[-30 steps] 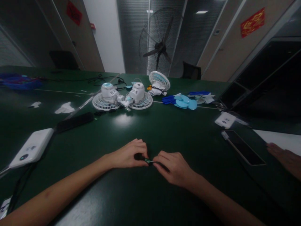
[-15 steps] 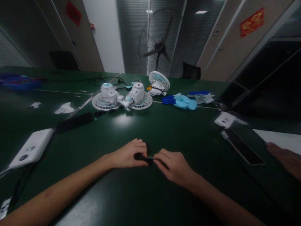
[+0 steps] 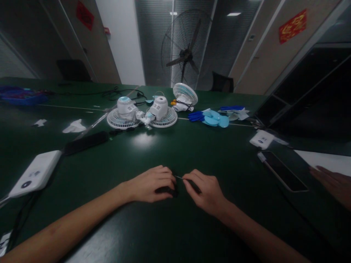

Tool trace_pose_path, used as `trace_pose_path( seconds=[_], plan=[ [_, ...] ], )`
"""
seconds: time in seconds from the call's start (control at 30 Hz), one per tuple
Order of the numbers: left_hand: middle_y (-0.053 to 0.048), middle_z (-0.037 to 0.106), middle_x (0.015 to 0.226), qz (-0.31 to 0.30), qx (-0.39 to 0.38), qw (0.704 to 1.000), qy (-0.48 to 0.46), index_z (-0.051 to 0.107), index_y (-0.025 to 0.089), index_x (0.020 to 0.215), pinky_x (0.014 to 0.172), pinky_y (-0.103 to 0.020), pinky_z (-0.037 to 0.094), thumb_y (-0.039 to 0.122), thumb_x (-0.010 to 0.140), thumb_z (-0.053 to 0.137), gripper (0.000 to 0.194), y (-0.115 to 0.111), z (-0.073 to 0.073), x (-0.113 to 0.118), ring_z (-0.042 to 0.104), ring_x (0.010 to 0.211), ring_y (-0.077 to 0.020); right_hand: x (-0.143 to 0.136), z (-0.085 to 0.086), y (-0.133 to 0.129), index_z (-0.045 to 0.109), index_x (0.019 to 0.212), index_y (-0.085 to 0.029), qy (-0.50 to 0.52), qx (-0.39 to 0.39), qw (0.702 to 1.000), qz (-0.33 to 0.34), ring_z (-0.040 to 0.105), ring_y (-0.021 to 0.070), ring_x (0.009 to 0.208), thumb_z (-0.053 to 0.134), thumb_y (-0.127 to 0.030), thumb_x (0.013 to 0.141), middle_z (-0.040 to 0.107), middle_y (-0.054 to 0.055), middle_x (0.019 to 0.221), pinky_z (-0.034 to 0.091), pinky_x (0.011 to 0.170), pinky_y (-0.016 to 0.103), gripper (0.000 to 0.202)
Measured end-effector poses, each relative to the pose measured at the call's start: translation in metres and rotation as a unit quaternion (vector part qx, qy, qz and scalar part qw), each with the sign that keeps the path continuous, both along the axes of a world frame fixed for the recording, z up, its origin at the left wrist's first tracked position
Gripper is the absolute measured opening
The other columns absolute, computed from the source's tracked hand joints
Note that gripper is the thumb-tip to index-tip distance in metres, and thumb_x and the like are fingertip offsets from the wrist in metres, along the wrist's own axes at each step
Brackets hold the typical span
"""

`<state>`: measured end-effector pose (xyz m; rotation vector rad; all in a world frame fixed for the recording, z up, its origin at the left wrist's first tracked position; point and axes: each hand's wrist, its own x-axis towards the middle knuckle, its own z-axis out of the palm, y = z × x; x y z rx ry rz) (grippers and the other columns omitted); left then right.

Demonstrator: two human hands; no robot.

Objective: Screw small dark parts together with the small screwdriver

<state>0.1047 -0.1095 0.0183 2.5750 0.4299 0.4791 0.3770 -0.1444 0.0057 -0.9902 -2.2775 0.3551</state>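
Near the middle of the green table, my left hand (image 3: 153,183) is curled over a small black part (image 3: 168,190), which is mostly hidden under the fingers. Just right of it, my right hand (image 3: 204,190) pinches a thin tool with a metal shaft (image 3: 179,177) that points left towards the left hand. The rest of that tool is hidden in the palm, so I cannot tell its exact kind. Whether its tip touches the black part cannot be seen.
Beyond my hands lie white fan heads (image 3: 124,113), light blue fan blades (image 3: 215,118) and blue gloves (image 3: 196,116). A phone (image 3: 282,171) and another person's hand (image 3: 331,184) are at right. White devices (image 3: 35,173) and a long black object (image 3: 87,142) are at left.
My hands have moved slightly apart. The tool's shaft has risen a little and now shows in the gap, while the left fingers have come down over the black part.
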Motion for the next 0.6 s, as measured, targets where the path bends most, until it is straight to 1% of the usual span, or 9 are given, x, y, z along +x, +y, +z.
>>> trace_pose_path(
  seconds=[0.1, 0.17, 0.2, 0.3, 0.43, 0.53, 0.6],
  plan=[
    [-0.008, 0.074, 0.123, 0.015, 0.035, 0.999, 0.013, 0.067, 0.025, 0.121, 0.104, -0.041, 0.045, 0.032, 0.106, 0.062, 0.018, 0.008, -0.001, -0.004, 0.062, 0.119, -0.0252, 0.0, 0.001, 0.0, 0.07, 0.114, -0.019, 0.002, -0.01, 1.0, -0.002, 0.068, 0.0148, 0.076, 0.052, -0.023, 0.108, 0.073, 0.006, 0.098, 0.051, 0.064, 0.025, 0.019],
    [-0.008, 0.073, 0.124, 0.052, 0.055, 0.997, 0.029, 0.067, 0.025, 0.124, 0.103, -0.041, 0.045, 0.034, 0.108, 0.059, 0.02, 0.02, -0.003, -0.013, 0.063, 0.12, -0.0253, 0.001, 0.002, 0.0, 0.071, 0.115, -0.019, 0.001, -0.015, 1.0, -0.004, 0.068, 0.0148, 0.076, 0.052, -0.024, 0.108, 0.073, 0.006, 0.099, 0.052, 0.064, 0.025, 0.02],
    [-0.009, 0.073, 0.124, 0.081, 0.062, 0.994, 0.039, 0.067, 0.025, 0.124, 0.102, -0.041, 0.045, 0.035, 0.108, 0.058, 0.022, 0.028, -0.003, -0.021, 0.063, 0.119, -0.0253, 0.001, 0.002, 0.0, 0.071, 0.115, -0.019, -0.001, -0.017, 1.0, -0.003, 0.068, 0.0148, 0.076, 0.052, -0.024, 0.108, 0.073, 0.006, 0.099, 0.052, 0.064, 0.025, 0.02],
    [-0.008, 0.073, 0.12, 0.197, 0.082, 0.975, 0.054, 0.07, 0.025, 0.123, 0.098, -0.041, 0.046, 0.039, 0.107, 0.057, 0.024, 0.055, -0.006, -0.051, 0.065, 0.113, -0.0261, 0.002, 0.003, 0.0, 0.071, 0.116, -0.018, -0.003, -0.028, 1.0, 0.006, 0.067, 0.0141, 0.074, 0.052, -0.025, 0.109, 0.073, 0.006, 0.099, 0.051, 0.062, 0.024, 0.022],
    [-0.01, 0.072, 0.118, 0.322, 0.09, 0.94, 0.06, 0.071, 0.023, 0.12, 0.098, -0.044, 0.048, 0.046, 0.105, 0.057, 0.031, 0.085, -0.009, -0.1, 0.065, 0.111, -0.0298, 0.002, 0.003, -0.001, 0.071, 0.115, -0.017, 0.005, -0.03, 0.999, 0.01, 0.065, 0.0137, 0.073, 0.052, -0.025, 0.109, 0.072, 0.005, 0.098, 0.051, 0.062, 0.024, 0.022],
    [-0.011, 0.072, 0.116, 0.379, 0.092, 0.919, 0.052, 0.072, 0.021, 0.118, 0.096, -0.045, 0.05, 0.051, 0.104, 0.057, 0.036, 0.096, -0.011, -0.127, 0.065, 0.109, -0.0312, 0.001, 0.003, -0.001, 0.072, 0.114, -0.017, 0.009, -0.03, 0.999, 0.012, 0.064, 0.0133, 0.072, 0.053, -0.024, 0.108, 0.071, 0.005, 0.097, 0.05, 0.061, 0.024, 0.021],
    [-0.011, 0.072, 0.115, 0.398, 0.091, 0.912, 0.048, 0.073, 0.021, 0.117, 0.096, -0.045, 0.05, 0.052, 0.103, 0.057, 0.037, 0.098, -0.011, -0.136, 0.065, 0.109, -0.0313, 0.001, 0.003, -0.001, 0.072, 0.114, -0.017, 0.013, -0.029, 0.999, 0.018, 0.064, 0.0131, 0.073, 0.053, -0.024, 0.109, 0.071, 0.005, 0.098, 0.051, 0.061, 0.024, 0.021]
  ],
)
